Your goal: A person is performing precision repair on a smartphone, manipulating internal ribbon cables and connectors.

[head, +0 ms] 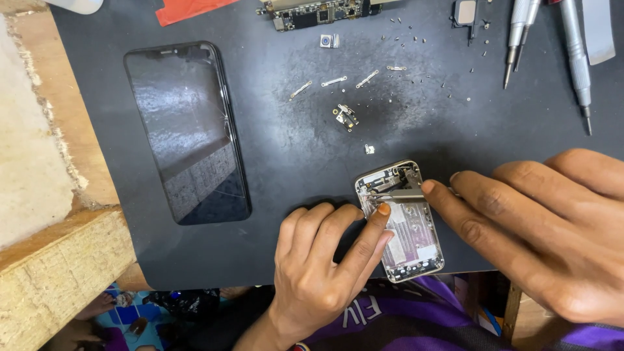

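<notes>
An opened silver phone housing point(408, 242) lies on a black work mat point(292, 169) near its front edge. My left hand point(325, 260) rests against the housing's left side, with the index fingertip on its inner frame. My right hand point(539, 227) comes in from the right and holds metal tweezers point(398, 194). Their tips reach into the upper part of the housing.
A black phone screen point(188, 133) lies face up at the left of the mat. Small metal brackets point(335, 81), tiny screws and a small part point(346, 116) are scattered mid-mat. A circuit board point(318, 12) sits at the top edge, screwdrivers point(575, 58) at the top right. A wooden bench edge point(58, 266) runs along the left.
</notes>
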